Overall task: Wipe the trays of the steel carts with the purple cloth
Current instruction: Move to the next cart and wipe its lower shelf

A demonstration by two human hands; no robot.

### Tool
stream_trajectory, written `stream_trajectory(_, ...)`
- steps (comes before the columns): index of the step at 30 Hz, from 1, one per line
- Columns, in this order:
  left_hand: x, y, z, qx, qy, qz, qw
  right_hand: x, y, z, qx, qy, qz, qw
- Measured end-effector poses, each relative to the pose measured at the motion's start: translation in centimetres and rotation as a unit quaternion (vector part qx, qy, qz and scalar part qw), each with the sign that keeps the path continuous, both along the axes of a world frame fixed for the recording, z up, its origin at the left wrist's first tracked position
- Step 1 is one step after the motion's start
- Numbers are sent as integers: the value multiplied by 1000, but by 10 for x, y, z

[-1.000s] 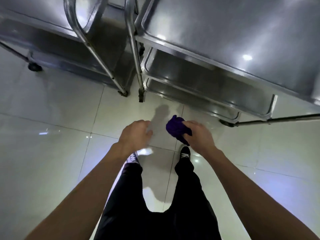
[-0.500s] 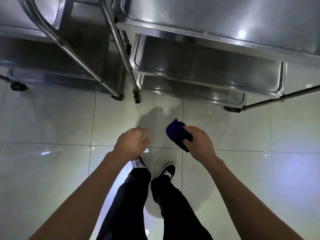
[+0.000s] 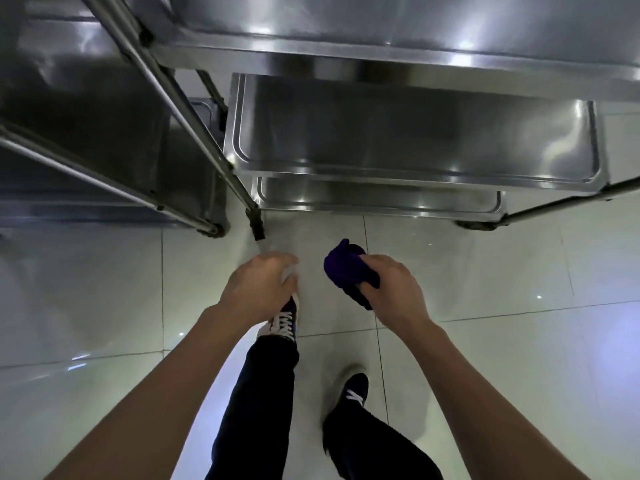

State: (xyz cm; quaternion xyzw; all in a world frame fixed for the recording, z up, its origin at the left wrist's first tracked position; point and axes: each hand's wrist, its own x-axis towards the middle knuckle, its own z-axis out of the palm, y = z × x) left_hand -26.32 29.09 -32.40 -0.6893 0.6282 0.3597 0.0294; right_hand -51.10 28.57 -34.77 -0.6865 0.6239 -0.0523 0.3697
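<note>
2 steel carts side by side on the tiled floor [image 3: 519, 358]. Right cart [image 3: 450, 32] shows 3 trays stacked in tiers: top tray [image 3: 381, 26], middle tray [image 3: 398, 140], bottom tray [image 3: 377, 199]. Left cart [image 3: 86, 109] shows at least 2 dark shelf levels; exact count can't be told, too much shadow and cropping. 1 purple cloth [image 3: 346, 268]. 2 hands, 2 bare forearms, 2 dark sneakers w/ white laces, dark trousers.

Trays: nothing seen lying in the 3 right-cart trays, only glare spots on the metal. Middle tray has a raised rim w/ rounded corners; bottom tray mostly covered by the one above, only a front strip visible.

Right hand [image 3: 394, 292] grips the cloth, fingers curled round it; cloth is bunched, sticking out past the fingers toward the carts, held in the air above the floor, short of the bottom tray's front edge and not touching any tray. Left hand [image 3: 258, 289] holds nothing, fingers loosely curled, palm down, just beside the right hand w/ a gap between them.

Hidden/cut off: top tray runs out of frame at top and right. Left cart cut by left edge. Left sneaker [image 3: 285, 320] partly behind the left hand. Right sneaker [image 3: 353, 393] blurred. Cart feet [image 3: 256, 223] near the floor are small, dark; wheels or not can't be told.
</note>
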Motion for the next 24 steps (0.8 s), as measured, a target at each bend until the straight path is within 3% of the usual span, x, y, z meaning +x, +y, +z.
stream_trajectory(6, 25, -43, -65, -32, -20, -40, 998, 31, -40, -68, -40, 16, -31, 999)
stream_trajectory(14, 51, -56, -208, -84, -3, -68, 994, 49, -70, -216, -90, 8, -17, 996)
stream_trajectory(24, 68, -103, -330, -145, -99, -158, 972, 65, -111, -317, -143, -13, -27, 989)
